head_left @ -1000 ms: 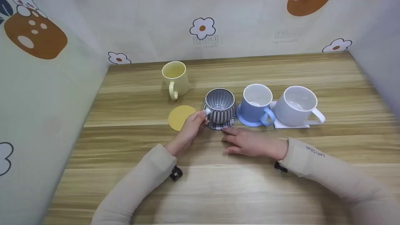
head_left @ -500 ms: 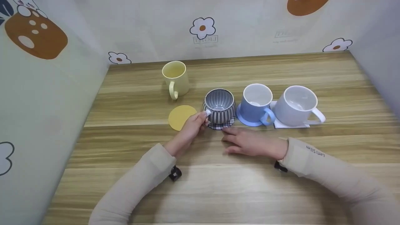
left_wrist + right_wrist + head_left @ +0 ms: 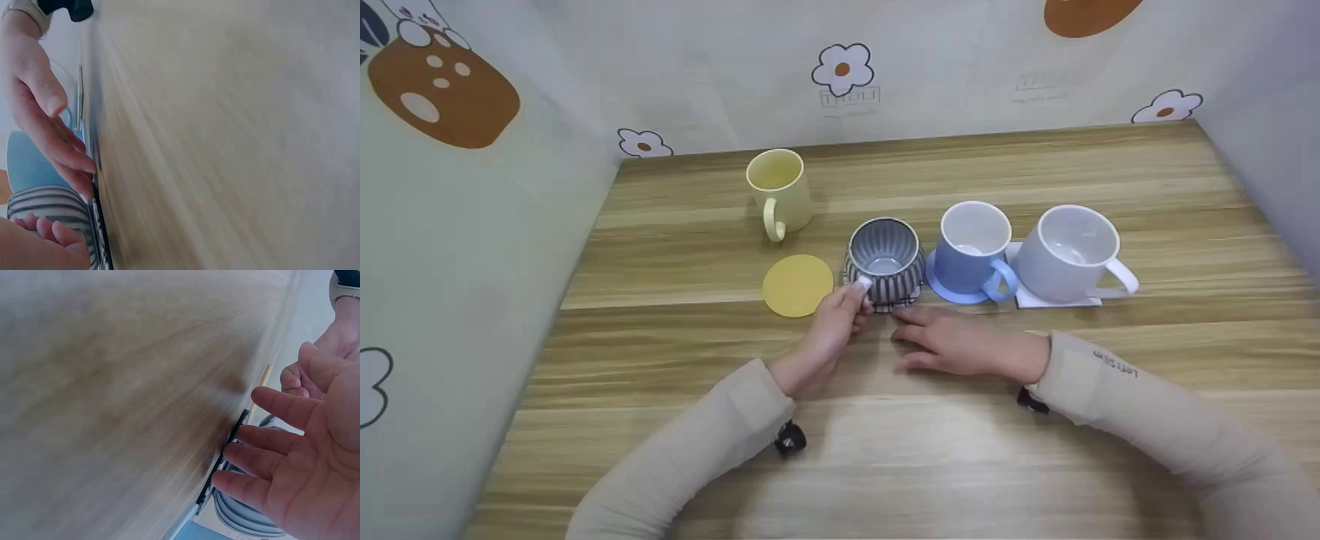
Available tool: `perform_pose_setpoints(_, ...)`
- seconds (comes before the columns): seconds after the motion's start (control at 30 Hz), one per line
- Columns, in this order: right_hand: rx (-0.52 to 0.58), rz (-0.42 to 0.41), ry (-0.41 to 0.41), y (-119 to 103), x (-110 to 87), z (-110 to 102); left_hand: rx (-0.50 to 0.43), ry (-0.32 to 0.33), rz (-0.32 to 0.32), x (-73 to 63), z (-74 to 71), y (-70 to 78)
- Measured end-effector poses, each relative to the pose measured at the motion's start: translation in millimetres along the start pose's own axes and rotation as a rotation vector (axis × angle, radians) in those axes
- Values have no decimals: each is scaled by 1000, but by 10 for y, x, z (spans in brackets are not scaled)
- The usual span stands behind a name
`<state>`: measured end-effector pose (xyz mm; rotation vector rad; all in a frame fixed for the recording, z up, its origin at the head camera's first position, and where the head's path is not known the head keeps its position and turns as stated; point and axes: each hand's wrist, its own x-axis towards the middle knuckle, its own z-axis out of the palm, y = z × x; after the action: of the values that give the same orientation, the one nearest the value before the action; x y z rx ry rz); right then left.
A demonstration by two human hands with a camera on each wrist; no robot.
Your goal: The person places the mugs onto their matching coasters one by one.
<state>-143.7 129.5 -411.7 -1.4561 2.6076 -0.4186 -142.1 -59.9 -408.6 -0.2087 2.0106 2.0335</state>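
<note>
My left hand [image 3: 831, 328] pinches the handle of a grey-and-white striped mug [image 3: 897, 286]. The mug stands upright over a round plaid coaster [image 3: 883, 307], covering most of it. At the coaster's near edge, the extended fingers of my right hand [image 3: 952, 341] touch or nearly touch its rim; the right wrist view shows those fingers [image 3: 247, 486] straight beside the dark edge [image 3: 214, 467]. In the left wrist view the striped mug [image 3: 48, 202] is partly behind my left hand [image 3: 45, 247].
To the right, a blue mug [image 3: 969, 262] sits on a blue round coaster [image 3: 941, 289], then a white mug [image 3: 1061, 259] on a white square coaster [image 3: 1057, 301]. A yellow round coaster [image 3: 799, 286] lies left, with a yellow mug [image 3: 789, 206] behind it on the wooden table [image 3: 675, 352].
My left hand has drawn the striped mug slightly toward me, so it hides more of the plaid coaster. The right hand stays in place.
</note>
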Motion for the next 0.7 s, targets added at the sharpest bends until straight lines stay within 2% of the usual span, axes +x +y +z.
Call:
perform_pose_setpoints(0.47, 2, -10, 21, 6, -2, 10, -49, 73, -17, -68, 99, 8)
perform_pose_setpoints(0.7, -5, -8, 22, 2, 3, 12, -42, 70, -43, -62, 103, 20)
